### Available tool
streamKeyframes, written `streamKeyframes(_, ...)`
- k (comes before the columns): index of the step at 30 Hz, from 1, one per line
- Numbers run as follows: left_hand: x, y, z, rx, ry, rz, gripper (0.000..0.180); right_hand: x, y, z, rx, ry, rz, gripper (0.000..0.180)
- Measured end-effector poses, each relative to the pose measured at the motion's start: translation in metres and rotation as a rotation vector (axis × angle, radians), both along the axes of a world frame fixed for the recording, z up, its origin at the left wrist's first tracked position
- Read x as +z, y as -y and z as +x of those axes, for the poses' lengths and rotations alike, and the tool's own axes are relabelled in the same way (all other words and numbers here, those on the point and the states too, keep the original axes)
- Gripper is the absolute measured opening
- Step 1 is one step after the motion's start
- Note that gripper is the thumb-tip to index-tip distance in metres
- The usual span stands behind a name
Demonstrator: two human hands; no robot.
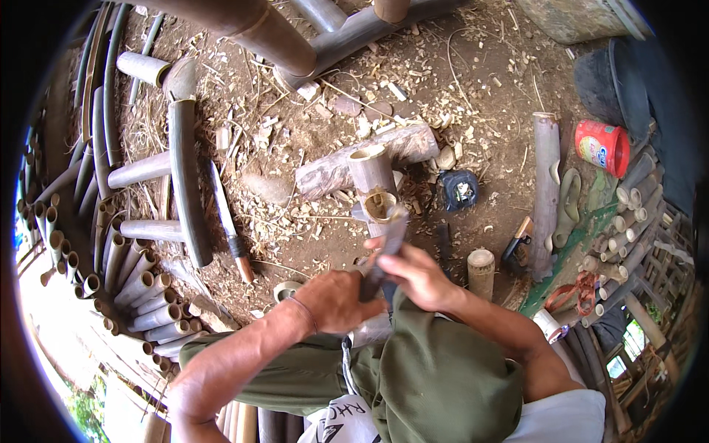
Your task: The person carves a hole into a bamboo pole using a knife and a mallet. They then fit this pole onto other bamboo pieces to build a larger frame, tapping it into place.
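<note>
In the head view, find a dark, narrow piece (396,232) just off centre toward 4 o'clock, slanting up to 1 o'clock from between both hands. Note the left hand (332,299) at about 6:30, curled fist-like around the near end, with some blur. Note the right hand (417,277) at 4 o'clock, gripping farther along, with thumb and fingers against the piece. Cannot tell tool from bamboo strip here.

Look just past the far tip for a bamboo tube (371,176) at 1 o'clock, lying over a log (321,177) with cut openings facing up. Cannot tell whether touching the tip or only overlapping in view.

To work well, seat the tube firmly on the log against rolling. Grip the near end tightly, steer with the farther hand, and favour short, controlled strokes. Point any edge toward 12 o'clock, away from thighs and fingers. Check the fit at the opening often, taking off little at a time. Leave the long knife (227,221) at 9 o'clock clear of both elbows, and brush chips away from the opening for a clean sight line.
</note>
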State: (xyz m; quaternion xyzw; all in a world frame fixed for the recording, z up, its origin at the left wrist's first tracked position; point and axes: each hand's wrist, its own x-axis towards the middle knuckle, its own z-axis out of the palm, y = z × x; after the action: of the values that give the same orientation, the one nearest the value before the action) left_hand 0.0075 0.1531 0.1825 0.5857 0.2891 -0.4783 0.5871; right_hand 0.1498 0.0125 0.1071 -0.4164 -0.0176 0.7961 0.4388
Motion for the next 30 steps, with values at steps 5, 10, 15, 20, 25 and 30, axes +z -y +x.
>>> streamKeyframes(5, -0.033, 0.029, 0.002, 0.927, 0.095, -0.275, 0.109, 0.025, -0.007, 0.053, 0.378, 0.748, 0.275, 0.046)
streamKeyframes(10, -0.080, 0.055, 0.051, 1.077, -0.040, -0.183, 0.078, 0.011, -0.015, 0.063, 0.776, 1.116, 0.176, 0.034)
streamKeyframes(15, -0.108, 0.066, 0.069, 1.387, 0.110, 0.135, 0.053, 0.012, -0.065, 0.080, 0.969, 1.083, 0.315, 0.030)
streamKeyframes(20, -0.092, 0.062, 0.065, 2.193, 0.094, -0.502, 0.029, 0.034, -0.141, 0.068, 1.496, 1.026, 0.606, 0.010)
streamKeyframes(25, -0.065, 0.029, 0.066, 2.499, -0.041, -0.917, 0.027, 0.026, -0.185, 0.032, 1.737, 1.275, 1.092, 0.015)
streamKeyframes(30, -0.089, 0.047, 0.073, 1.713, 0.018, -0.076, 0.029, 0.025, -0.102, 0.080, 1.200, 1.174, 0.363, 0.021)
